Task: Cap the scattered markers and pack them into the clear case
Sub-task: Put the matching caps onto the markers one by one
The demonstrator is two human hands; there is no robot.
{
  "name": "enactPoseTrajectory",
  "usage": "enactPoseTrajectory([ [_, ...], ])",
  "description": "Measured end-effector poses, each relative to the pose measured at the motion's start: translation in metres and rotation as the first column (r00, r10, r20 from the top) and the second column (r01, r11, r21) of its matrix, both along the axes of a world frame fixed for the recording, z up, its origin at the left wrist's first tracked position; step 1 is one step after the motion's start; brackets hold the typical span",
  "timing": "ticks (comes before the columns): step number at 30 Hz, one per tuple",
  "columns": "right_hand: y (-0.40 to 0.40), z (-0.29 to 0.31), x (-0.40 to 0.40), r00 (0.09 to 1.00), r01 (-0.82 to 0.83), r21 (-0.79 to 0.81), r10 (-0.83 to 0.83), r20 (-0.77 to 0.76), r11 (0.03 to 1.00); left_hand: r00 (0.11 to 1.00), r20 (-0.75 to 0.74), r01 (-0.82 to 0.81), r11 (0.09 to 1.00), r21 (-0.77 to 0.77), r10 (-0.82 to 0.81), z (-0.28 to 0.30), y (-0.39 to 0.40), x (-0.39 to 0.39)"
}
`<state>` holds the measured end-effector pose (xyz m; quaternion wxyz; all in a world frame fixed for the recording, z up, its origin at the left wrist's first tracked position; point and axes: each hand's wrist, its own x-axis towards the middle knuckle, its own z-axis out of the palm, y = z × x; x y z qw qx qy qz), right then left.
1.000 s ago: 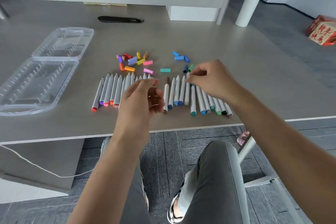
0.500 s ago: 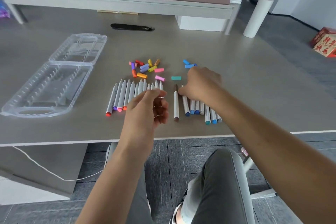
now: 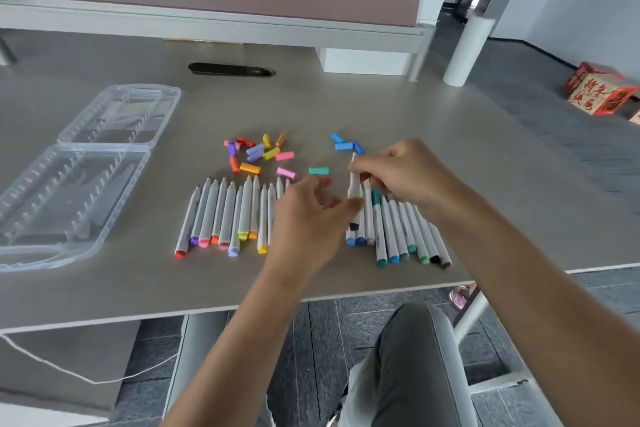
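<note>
Gripping a white-barrelled marker point(image 3: 354, 184) between curled fingers and thumb, the right hand point(image 3: 405, 173) is held just above the grey counter point(image 3: 433, 121), the marker standing nearly upright with its dark end low. The left hand point(image 3: 308, 218) is seen just beside it, fingers loosely curled and apart, with nothing held; its fingertips are close to the marker's lower barrel, though contact cannot be told. Two rows of uncapped white markers are laid on the counter: the left row point(image 3: 225, 215) with red, purple, pink, orange and yellow ends, the right row point(image 3: 398, 232) with blue, teal and green ends, partly hidden by the hands. Beyond the rows, a scatter of small coloured caps point(image 3: 258, 152) is seen, with three blue caps point(image 3: 344, 144) farther right and a single teal cap point(image 3: 318, 170) between the groups. The clear plastic hinged case point(image 3: 69, 184) is lying open at the left of the counter, well apart from the markers.
</note>
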<state>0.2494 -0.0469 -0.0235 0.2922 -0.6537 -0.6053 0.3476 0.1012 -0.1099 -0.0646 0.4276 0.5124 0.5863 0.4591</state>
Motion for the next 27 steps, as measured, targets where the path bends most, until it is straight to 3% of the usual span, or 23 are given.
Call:
enactPoseTrajectory([
  [4, 0.015, -0.007, 0.008, 0.999, -0.021, 0.014, 0.02, 0.029, 1.0, 0.909, 0.416, 0.081, 0.987, -0.138, -0.017, 0.008, 0.012, 0.01],
  [7, 0.045, -0.018, 0.016, 0.991, 0.058, 0.128, -0.073, 0.116, 0.99, 0.826, 0.562, 0.088, 0.98, -0.179, 0.029, 0.012, 0.018, 0.008],
  [11, 0.091, -0.033, 0.026, 0.936, 0.104, 0.188, -0.16, 0.315, 0.977, 0.797, 0.604, 0.104, 0.982, -0.16, 0.014, 0.01, 0.024, 0.005],
  [16, 0.118, -0.033, 0.022, 0.932, 0.046, 0.091, -0.075, 0.353, 0.995, 0.765, 0.643, 0.103, 0.982, -0.155, 0.021, 0.01, 0.031, 0.002],
  [21, 0.103, -0.032, 0.014, 0.912, -0.015, 0.173, -0.057, 0.405, 0.985, 0.757, 0.652, 0.092, 0.982, -0.168, 0.041, 0.006, 0.032, 0.0],
  [27, 0.078, -0.027, 0.02, 0.856, -0.166, 0.101, 0.093, 0.508, 0.981, 0.747, 0.664, 0.098, 0.981, -0.17, 0.041, 0.004, 0.032, -0.003],
])
